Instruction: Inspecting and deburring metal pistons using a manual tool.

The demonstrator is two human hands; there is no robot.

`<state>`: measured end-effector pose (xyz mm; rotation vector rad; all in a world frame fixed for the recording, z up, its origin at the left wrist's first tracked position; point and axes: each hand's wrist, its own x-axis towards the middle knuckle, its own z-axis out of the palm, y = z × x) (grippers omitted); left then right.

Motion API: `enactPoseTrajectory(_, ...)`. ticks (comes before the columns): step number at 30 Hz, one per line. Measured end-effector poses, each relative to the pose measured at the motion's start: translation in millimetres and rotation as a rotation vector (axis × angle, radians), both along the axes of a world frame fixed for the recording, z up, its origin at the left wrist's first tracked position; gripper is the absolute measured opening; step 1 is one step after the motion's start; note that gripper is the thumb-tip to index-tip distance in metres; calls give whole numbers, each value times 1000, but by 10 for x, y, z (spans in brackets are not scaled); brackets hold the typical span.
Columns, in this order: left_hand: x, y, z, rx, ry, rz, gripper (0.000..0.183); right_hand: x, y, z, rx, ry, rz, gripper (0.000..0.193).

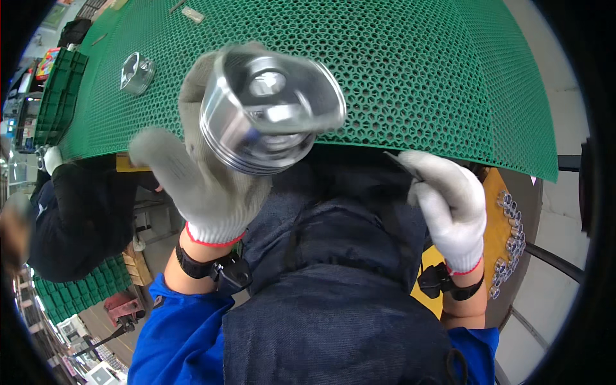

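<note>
A shiny metal piston [221, 122], slightly blurred, is held up over the mat's near edge with its hollow side showing. My gloved left hand [212, 167] supports it from behind and below; the thumb stands away to the left and the other fingers are mostly hidden by the piston. To the right, my gloved right hand [452, 199] pinches a thin, dark, pointed tool [399, 162] whose exact kind I cannot make out. Its tip points toward the upper left, apart from the piston. Another piston [137, 74] rests on the green mat at the far left.
The green perforated mat [410, 70] covers the bench. Several pistons [512, 237] stand on a yellow-brown surface at the right. A green crate [61, 96] stands at the left, near a person in dark clothing [83, 218]. A small pale piece [192, 15] lies on the mat's far side.
</note>
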<state>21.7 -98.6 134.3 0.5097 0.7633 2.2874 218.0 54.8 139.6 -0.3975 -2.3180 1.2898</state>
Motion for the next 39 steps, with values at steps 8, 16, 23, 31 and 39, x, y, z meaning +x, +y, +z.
enactPoseTrajectory(8,96,-115,-166,-430,280,-212,88,-43,70,-9,412,-150,100,28)
enactPoseTrajectory(16,86,-59,-212,-414,817,56,88,-67,6,142,227,-361,271,27)
enactPoseTrajectory(23,177,-68,-148,-520,566,-79,84,-156,140,117,316,-210,170,27)
enactPoseTrajectory(31,68,-195,-147,-433,-118,-585,86,-413,175,259,776,-180,124,30)
enactPoseTrajectory(39,-477,-443,-47,-385,-150,-329,63,-919,1026,-168,648,-225,-247,62)
